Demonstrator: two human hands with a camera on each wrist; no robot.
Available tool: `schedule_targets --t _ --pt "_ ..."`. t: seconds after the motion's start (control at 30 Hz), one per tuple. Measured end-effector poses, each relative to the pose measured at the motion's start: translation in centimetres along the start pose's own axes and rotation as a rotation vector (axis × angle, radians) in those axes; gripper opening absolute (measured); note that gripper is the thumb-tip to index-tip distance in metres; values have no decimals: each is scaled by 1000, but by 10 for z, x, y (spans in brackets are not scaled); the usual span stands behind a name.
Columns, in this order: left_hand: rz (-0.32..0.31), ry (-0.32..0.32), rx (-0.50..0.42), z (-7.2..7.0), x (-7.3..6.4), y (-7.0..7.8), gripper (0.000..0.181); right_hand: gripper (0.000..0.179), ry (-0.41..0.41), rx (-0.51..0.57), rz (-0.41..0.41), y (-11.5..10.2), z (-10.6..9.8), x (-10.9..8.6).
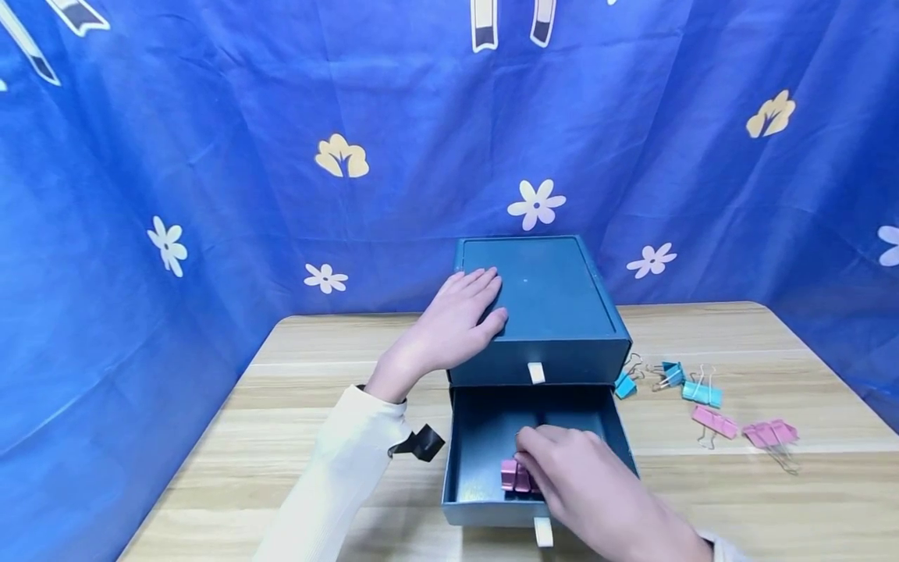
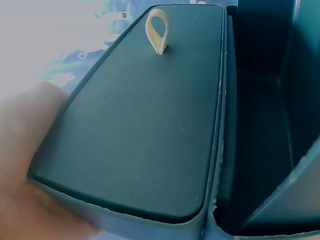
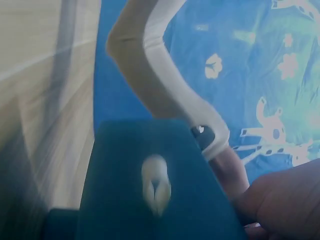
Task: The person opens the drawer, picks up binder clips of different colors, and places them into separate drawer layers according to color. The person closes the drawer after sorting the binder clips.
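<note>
A dark teal two-drawer box stands on the table with its lower drawer pulled out. My left hand rests on the box's top at its left edge, fingers spread. Inside the open drawer, my right hand reaches down with curled fingers at pink binder clips, seeming to pinch one; the fingertips and part of the clips are hidden. The upper drawer is closed, with a pale loop tab. In the right wrist view the curled hand is at the drawer front.
Right of the box lie several loose binder clips: blue ones, such as a blue clip, and two pink ones, a nearer pink clip and a farther-right pink clip. A blue patterned curtain hangs behind the wooden table.
</note>
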State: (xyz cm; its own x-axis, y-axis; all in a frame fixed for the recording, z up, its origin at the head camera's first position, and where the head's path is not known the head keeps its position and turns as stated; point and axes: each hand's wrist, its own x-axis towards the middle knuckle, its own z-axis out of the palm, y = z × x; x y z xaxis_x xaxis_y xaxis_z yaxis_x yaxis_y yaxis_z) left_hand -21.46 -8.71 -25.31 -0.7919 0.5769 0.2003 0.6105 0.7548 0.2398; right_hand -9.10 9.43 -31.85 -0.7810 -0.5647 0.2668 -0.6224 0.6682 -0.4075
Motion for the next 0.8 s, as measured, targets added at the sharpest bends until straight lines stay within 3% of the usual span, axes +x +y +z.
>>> schedule_targets --t 0.1,0.33,0.8 --pt "2 -7 -3 1 1 0 57 6 -44 45 22 -5 5 3" --pt "2 -15 -12 0 0 1 57 6 -75 112 -25 -12 14 12" --pt "5 0 -15 1 -1 1 57 10 -156 233 -32 -6 18 30"
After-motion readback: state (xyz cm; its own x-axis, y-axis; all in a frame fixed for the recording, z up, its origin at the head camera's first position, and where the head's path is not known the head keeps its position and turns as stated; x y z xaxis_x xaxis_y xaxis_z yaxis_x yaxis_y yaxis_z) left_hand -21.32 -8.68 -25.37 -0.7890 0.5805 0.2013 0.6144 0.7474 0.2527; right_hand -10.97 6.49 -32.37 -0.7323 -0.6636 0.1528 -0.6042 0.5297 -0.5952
